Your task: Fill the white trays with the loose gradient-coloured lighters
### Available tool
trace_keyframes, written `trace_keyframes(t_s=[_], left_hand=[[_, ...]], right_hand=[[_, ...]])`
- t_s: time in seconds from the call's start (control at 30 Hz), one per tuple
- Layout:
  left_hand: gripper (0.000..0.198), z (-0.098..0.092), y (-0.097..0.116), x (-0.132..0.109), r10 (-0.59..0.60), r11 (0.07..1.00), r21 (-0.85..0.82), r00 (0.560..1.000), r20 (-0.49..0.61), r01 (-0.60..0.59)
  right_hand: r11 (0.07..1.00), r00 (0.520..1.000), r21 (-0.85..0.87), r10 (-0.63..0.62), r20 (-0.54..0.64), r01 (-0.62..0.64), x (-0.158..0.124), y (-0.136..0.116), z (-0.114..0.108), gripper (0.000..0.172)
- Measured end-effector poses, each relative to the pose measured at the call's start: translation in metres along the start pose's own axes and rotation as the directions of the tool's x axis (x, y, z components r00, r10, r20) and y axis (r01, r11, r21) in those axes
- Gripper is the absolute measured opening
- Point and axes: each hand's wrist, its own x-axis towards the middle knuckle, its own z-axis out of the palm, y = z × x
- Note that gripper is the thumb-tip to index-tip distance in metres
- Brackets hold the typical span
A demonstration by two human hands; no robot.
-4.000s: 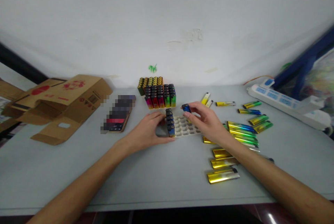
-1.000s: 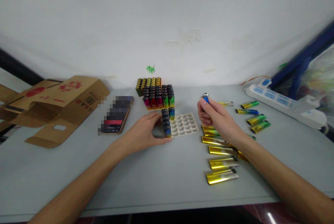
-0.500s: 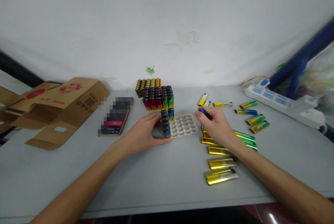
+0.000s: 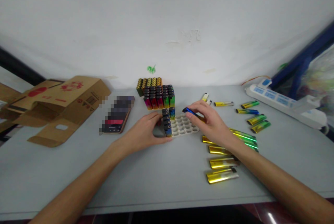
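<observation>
A white slotted tray (image 4: 185, 126) lies on the grey table (image 4: 167, 178) with several lighters (image 4: 167, 122) standing in its left column and one more in the second. My left hand (image 4: 146, 131) rests against the tray's left side, fingers touching those upright lighters. My right hand (image 4: 208, 121) hovers over the tray's right part and pinches a blue lighter (image 4: 190, 111), held nearly level above the empty slots. Several gold lighters (image 4: 221, 163) lie flat under and near my right forearm.
A full block of upright lighters (image 4: 158, 95) stands behind the tray. More green and gold lighters (image 4: 254, 119) lie scattered at the right, near a white power strip (image 4: 284, 107). A phone (image 4: 117, 114) and a brown cardboard box (image 4: 57, 102) sit at the left.
My right hand placed one lighter in the tray's second column, picked up a blue one from the right, and has now carried it left over the tray. My left hand stayed put.
</observation>
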Motion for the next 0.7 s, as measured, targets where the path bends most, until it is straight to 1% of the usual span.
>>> trace_keyframes(t_s=[0.1,0.17,0.27,0.33,0.4,0.5,0.57,0.63,0.7], left_hand=[[0.055,-0.001,0.001,0.000,0.010,1.000,-0.020,1.000,-0.008,-0.010],[0.055,-0.001,0.003,0.000,0.005,1.000,-0.018,1.000,-0.012,-0.006],[0.052,-0.002,0.004,0.001,-0.001,1.000,-0.025,1.000,-0.018,0.000],[0.053,-0.001,0.004,0.001,0.003,0.999,-0.033,1.000,-0.024,-0.004],[0.056,-0.001,0.004,0.001,0.007,0.999,-0.032,0.999,-0.032,-0.008],[0.058,0.000,0.003,0.001,0.010,0.999,-0.030,0.999,-0.032,-0.011],[0.060,0.000,0.004,0.001,0.013,1.000,-0.028,1.000,-0.027,-0.013],[0.059,0.000,0.005,0.001,0.015,1.000,-0.022,1.000,-0.024,-0.015],[0.054,0.000,0.006,0.002,0.012,1.000,-0.014,1.000,-0.017,-0.012]], right_hand=[[0.998,0.999,0.061,-0.032,0.031,0.030,0.000,-0.005,0.003,0.017],[0.996,0.999,0.080,-0.031,0.021,0.029,0.001,-0.007,0.005,0.017],[0.998,1.000,0.055,-0.002,0.008,0.002,0.001,-0.006,0.008,0.021],[0.999,1.000,0.052,0.013,0.023,-0.014,0.001,-0.004,0.010,0.022],[0.999,0.998,0.035,0.000,0.055,-0.002,0.001,-0.001,0.012,0.021],[0.998,0.993,-0.032,-0.045,0.105,0.049,0.001,0.004,0.013,0.019],[0.992,0.990,-0.079,-0.085,0.113,0.094,0.003,0.007,0.013,0.019],[0.978,0.981,-0.132,-0.146,0.124,0.162,0.006,0.010,0.012,0.020],[0.952,0.962,-0.181,-0.216,0.168,0.246,0.009,0.012,0.012,0.022]])
